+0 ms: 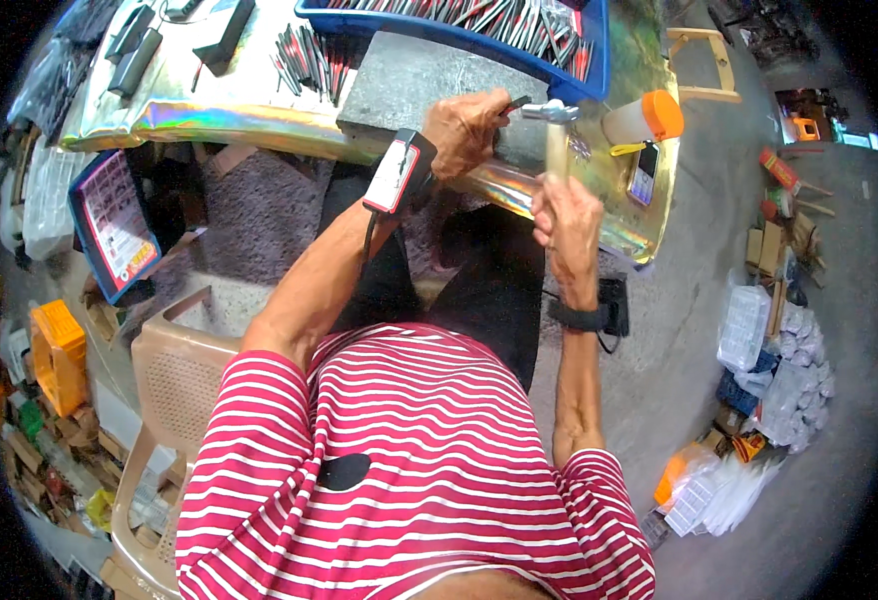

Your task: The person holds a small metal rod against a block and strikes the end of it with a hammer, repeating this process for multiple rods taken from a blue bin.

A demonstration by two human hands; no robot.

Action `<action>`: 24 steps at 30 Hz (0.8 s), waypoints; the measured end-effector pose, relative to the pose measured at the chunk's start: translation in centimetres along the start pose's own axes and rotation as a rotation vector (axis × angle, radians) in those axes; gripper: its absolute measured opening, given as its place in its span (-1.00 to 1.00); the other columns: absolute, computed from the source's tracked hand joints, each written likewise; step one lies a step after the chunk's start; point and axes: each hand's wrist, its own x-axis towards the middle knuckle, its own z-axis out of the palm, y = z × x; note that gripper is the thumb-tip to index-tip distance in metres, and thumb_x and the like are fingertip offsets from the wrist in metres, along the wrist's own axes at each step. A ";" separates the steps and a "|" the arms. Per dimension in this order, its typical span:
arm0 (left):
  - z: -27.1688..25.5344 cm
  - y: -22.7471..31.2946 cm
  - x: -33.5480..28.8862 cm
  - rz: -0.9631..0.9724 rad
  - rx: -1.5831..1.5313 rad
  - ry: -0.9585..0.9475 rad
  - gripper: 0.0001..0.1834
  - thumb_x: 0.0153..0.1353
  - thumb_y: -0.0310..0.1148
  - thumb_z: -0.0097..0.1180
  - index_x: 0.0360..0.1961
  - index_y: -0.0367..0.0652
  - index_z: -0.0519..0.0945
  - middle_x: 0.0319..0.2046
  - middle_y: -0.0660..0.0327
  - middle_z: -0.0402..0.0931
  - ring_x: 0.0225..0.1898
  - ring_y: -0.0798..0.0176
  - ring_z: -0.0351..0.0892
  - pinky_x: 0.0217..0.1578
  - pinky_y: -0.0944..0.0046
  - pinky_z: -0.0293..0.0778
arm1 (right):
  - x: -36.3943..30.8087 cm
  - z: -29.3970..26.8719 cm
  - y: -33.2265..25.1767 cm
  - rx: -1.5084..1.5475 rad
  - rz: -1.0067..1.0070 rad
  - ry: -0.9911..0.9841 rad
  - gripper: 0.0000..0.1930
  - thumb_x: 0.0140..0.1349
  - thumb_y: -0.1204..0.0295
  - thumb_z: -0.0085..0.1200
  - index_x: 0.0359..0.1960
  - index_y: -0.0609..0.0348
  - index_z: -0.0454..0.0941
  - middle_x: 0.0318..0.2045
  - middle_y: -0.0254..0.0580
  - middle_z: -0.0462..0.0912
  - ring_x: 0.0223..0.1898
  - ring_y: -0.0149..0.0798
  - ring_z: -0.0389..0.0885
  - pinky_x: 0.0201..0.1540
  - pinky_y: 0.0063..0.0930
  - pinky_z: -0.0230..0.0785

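Both hands grip: right hand hammer, left hand tool.

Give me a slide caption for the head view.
Seated person's right hand grips a hammer over a grey block while left hand steadies a small red-handled piece.

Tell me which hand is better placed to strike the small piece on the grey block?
The right hand: it grips the hammer over the grey block, while the left hand pinches the small piece.

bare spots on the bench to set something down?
Free: the grey stone slab left of the left hand, and shiny foil tabletop between the black cases and loose red-black pieces. Crowded: blue tray, and around the right hand with its hammer.
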 end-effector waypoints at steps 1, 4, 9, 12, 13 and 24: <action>-0.1 0.0 0.1 0.009 -0.038 -0.013 -0.75 -0.21 -0.60 0.02 -0.43 -0.13 0.35 -0.56 0.19 0.41 -0.49 0.09 0.47 -0.54 0.24 0.38 | -0.4 -0.1 -1.1 -0.117 -0.063 0.014 -0.72 0.18 0.27 -0.16 -0.58 0.20 0.31 -0.75 -0.41 0.29 -0.77 -0.62 0.16 -0.84 -0.74 -0.04; 0.0 -0.3 -0.2 0.012 -0.030 -0.031 -0.80 -0.15 -0.58 0.01 -0.44 -0.12 0.35 -0.56 0.18 0.41 -0.51 0.07 0.46 -0.55 0.22 0.37 | -1.6 -0.2 -4.1 -0.426 -0.316 0.058 -0.77 0.19 0.31 -0.17 -0.44 0.24 0.37 -0.75 -0.44 0.29 -0.72 -0.56 0.24 -0.73 -0.62 0.09; -0.2 0.1 0.0 0.009 -0.020 -0.033 -0.85 -0.11 -0.55 0.00 -0.46 -0.13 0.33 -0.57 0.15 0.41 -0.52 0.05 0.45 -0.56 0.20 0.36 | -2.0 -1.0 -5.6 -0.743 -0.578 0.074 -0.83 0.18 0.40 -0.14 -0.33 0.26 0.38 -0.68 -0.36 0.36 -0.68 -0.54 0.28 -0.66 -0.69 0.11; -0.2 0.2 0.2 0.000 -0.047 -0.048 -0.83 -0.11 -0.55 0.00 -0.45 -0.13 0.33 -0.57 0.14 0.40 -0.52 0.04 0.45 -0.57 0.19 0.36 | -2.1 -1.2 -6.0 -0.959 -0.633 0.077 -0.81 0.17 0.41 -0.15 -0.26 0.29 0.37 -0.65 -0.26 0.40 -0.58 -0.43 0.40 -0.54 -0.54 0.23; -0.1 0.3 0.2 0.016 -0.042 -0.051 -0.82 -0.11 -0.55 0.00 -0.44 -0.13 0.32 -0.57 0.13 0.40 -0.52 0.03 0.45 -0.56 0.19 0.36 | -2.0 -1.4 -6.3 -1.002 -0.654 0.084 -0.81 0.17 0.41 -0.14 -0.26 0.28 0.38 -0.64 -0.29 0.40 -0.60 -0.45 0.38 -0.56 -0.56 0.21; -0.2 0.0 -0.2 -0.006 -0.064 -0.067 -0.70 -0.21 -0.63 0.00 -0.38 -0.13 0.31 -0.54 0.13 0.40 -0.49 0.01 0.44 -0.51 0.19 0.39 | -3.9 -0.4 -9.3 -0.744 -1.112 0.322 -0.83 0.12 0.45 -0.12 -0.29 0.27 0.36 -0.63 -0.14 0.46 -0.66 -0.26 0.43 -0.64 -0.47 0.18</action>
